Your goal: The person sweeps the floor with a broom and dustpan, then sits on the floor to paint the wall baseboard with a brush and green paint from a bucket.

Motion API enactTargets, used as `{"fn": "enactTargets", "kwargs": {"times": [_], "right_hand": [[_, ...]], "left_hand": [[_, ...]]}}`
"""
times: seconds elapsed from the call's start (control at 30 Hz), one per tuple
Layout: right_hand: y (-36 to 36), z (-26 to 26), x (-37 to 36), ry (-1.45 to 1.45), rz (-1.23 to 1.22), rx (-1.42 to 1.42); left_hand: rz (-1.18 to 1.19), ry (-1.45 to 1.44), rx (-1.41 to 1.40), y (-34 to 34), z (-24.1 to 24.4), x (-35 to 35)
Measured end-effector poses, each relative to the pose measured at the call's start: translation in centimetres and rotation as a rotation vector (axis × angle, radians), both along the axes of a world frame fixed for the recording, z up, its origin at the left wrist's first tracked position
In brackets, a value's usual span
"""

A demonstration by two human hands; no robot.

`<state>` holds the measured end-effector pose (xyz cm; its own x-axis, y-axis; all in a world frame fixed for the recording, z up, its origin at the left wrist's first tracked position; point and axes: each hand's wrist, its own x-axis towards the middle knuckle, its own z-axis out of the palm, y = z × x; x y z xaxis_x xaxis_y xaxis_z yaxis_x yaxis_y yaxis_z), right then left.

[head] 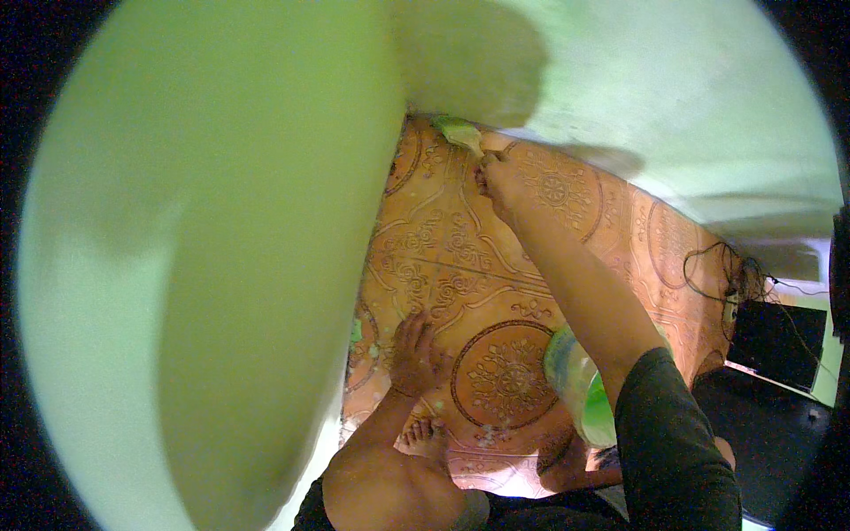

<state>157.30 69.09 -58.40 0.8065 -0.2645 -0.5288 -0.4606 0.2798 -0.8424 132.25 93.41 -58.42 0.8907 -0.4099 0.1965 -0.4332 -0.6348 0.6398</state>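
Observation:
My right hand (493, 174) reaches forward, closed on the handle of a paintbrush (459, 133). The brush's green-stained bristles lie at the foot of the green wall (637, 86), close to the corner where it meets the other green wall (265, 232) on the left. Above my left foot, my left hand (418, 355) is held over the floor with its fingers apart and nothing in it. A tub (571, 372) with bright green paint (597, 405) stands below my right forearm, which partly hides it.
Patterned orange-brown flooring (458, 265) bears small green spots near the left wall. Tangled black cables (737, 269) lie along the right wall, beside a dark flat panel (777, 342) and a black surface (764, 418). My bare left foot (425, 438) is close to the left wall.

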Motion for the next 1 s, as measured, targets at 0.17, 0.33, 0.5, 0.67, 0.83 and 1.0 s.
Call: {"fn": "enactTargets", "kwargs": {"times": [0.17,0.33,0.5,0.67,0.83,1.0], "right_hand": [[-3.9,-1.3,-1.4,0.07,-0.168,-0.14],[-7.7,0.0,-4.2,0.109,-0.323,-0.206],[-10.2,-0.8,-5.6,0.094,-0.491,-0.278],[-13.0,-6.1,-4.6,-0.049,-0.617,-0.217],[1.5,-1.0,-1.1,-0.045,-0.428,-0.467],[5.3,-0.5,0.3,-0.106,-0.267,-0.583]], "left_hand": [[0.012,-0.079,-0.017,-0.1,-0.4,-0.1],[0.027,-0.022,0.023,0.0,-0.1,-0.4],[0.032,-0.097,0.014,0.1,0.9,-0.2],[0.001,-0.103,0.001,-0.8,0.9,0.2],[0.051,-0.1,0.037,0.6,0.3,-0.5],[0.012,-0.124,-0.012,-0.4,0.9,0.1]]}}
